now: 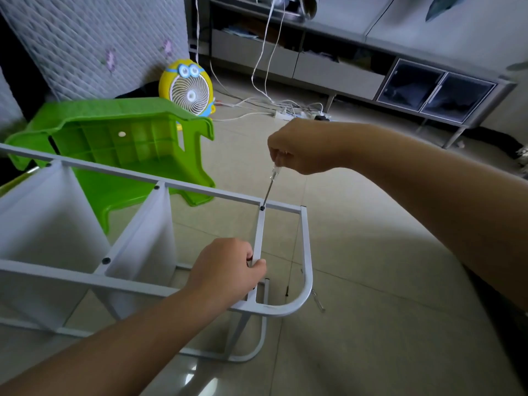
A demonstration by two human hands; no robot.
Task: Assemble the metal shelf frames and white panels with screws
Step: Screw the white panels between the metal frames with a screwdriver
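A white metal shelf frame (306,252) lies on its side on the tiled floor, with white panels (43,224) fitted between its bars. My left hand (225,270) grips a crossbar (260,232) of the frame near its rounded end. My right hand (300,150) holds a screwdriver (271,184) with a clear handle, pointing down. Its tip sits on a black screw (262,208) where the crossbar meets the top rail. Other black screws (106,260) show at the panel joints.
An overturned green plastic stool (128,150) lies behind the frame. A yellow fan (187,90) stands beyond it, beside white cables and a power strip (283,114). A low grey cabinet (371,72) runs along the back. Loose screws (287,290) lie on the floor.
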